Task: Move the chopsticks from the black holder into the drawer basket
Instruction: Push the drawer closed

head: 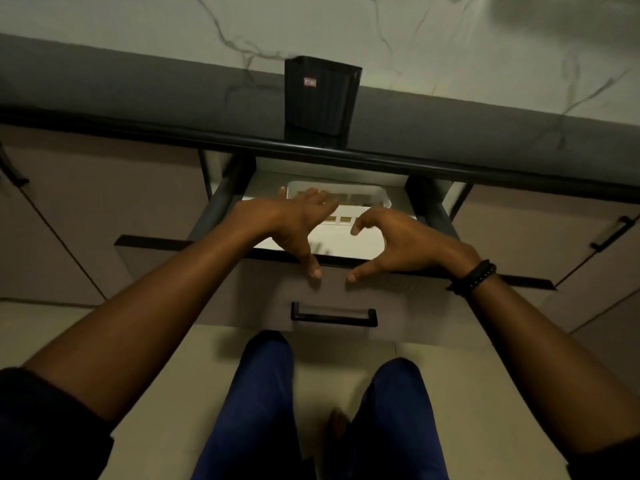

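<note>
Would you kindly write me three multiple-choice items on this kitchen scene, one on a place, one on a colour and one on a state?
1. Where does the black holder stand? A in a sink; B on the countertop; C on the floor.
2. What colour is the handle on the drawer? A white; B red; C black.
3. The drawer is: A open; B shut; C lifted out.
Answers: 1 B: it stands on the countertop above the drawer. 2 C: the bar is black. 3 A: the white basket inside shows.

One black holder (322, 95), one white basket (382, 199) and one drawer (398, 299) with one handle (334, 316) are showing. Two hands are hovering: left hand (294, 220), right hand (401, 237)
</note>
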